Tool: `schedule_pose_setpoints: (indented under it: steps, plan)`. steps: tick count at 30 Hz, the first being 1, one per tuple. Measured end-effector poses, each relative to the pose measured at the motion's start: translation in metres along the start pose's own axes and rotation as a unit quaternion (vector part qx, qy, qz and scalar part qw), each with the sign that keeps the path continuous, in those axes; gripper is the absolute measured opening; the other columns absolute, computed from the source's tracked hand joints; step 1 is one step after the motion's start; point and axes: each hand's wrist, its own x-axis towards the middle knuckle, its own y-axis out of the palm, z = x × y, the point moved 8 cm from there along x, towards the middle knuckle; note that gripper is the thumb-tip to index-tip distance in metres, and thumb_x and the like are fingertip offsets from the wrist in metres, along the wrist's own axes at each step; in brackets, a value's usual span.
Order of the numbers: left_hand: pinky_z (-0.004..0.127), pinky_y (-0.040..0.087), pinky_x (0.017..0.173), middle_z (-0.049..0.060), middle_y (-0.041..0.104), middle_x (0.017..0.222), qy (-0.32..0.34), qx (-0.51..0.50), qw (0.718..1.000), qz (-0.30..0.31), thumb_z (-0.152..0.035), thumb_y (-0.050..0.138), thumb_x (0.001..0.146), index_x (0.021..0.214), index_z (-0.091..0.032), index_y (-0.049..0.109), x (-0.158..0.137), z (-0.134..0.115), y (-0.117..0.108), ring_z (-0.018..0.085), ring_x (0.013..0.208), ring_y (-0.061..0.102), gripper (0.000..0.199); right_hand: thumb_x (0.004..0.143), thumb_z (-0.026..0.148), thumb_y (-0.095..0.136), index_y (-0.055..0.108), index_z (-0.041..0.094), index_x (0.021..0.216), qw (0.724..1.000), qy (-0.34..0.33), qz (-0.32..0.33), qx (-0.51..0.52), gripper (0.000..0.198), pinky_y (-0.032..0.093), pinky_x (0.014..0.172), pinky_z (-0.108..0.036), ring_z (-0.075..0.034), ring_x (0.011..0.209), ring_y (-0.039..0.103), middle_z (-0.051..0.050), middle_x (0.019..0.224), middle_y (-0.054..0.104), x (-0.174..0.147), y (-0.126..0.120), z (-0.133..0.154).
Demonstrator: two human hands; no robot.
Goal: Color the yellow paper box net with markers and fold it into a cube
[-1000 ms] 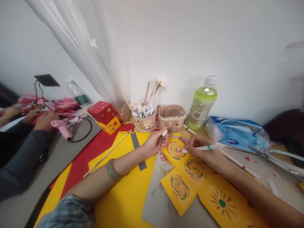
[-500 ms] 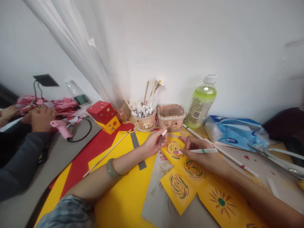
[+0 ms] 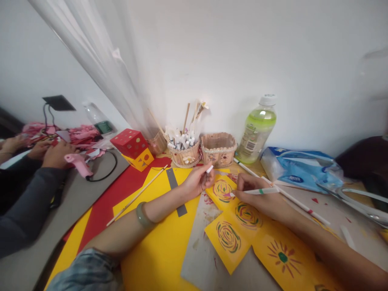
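Note:
My right hand (image 3: 259, 200) grips a white marker (image 3: 266, 190) with a green band, its tip on a yellow paper panel (image 3: 216, 198). Swirling rings of short coloured strokes cover that panel, and the panels beside it carry similar rings. A green-centred sunburst (image 3: 283, 258) is drawn lower right, partly near my forearm. My left hand (image 3: 197, 182) is closed at the panel's upper left edge, a small white marker cap (image 3: 209, 169) sticking up between thumb and fingers. Under my left forearm lies a large yellow sheet (image 3: 160, 238) with a grey strip (image 3: 176, 192).
Behind my hands stand a basket of markers (image 3: 184, 157), a second basket (image 3: 218, 155), a bottle of green liquid (image 3: 257, 133) and a red-and-yellow paper box (image 3: 131, 147). Scissors (image 3: 360, 206) and a blue packet (image 3: 303, 165) lie right. At left, another person's hands work near a pink glue gun (image 3: 79, 165).
The marker in my right hand has shifted slightly, its tip moving a little over the panel. My left hand stays put. At left, the other person's hands have moved among the pink pieces.

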Motion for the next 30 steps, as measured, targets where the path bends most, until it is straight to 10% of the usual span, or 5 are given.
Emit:
schedule_pose_setpoints:
  steps: [30]
  plan:
    - [0.015, 0.024, 0.038, -0.003, 0.044, 0.049, 0.002, 0.007, 1.0, 0.004, -0.041, 0.059, 0.076, 0.057, -0.012, 0.05, 0.0008, 0.0001, -0.0003, 0.004, 0.04, 0.038, 0.035, 0.072, 0.026, 0.057, 0.035, 0.02, 0.057, 1.0, 0.005, 0.026, 0.017, 0.027, 0.025, 0.046, -0.022, -0.008, 0.051, 0.034, 0.006, 0.058, 0.037, 0.001, 0.0023, -0.0009]
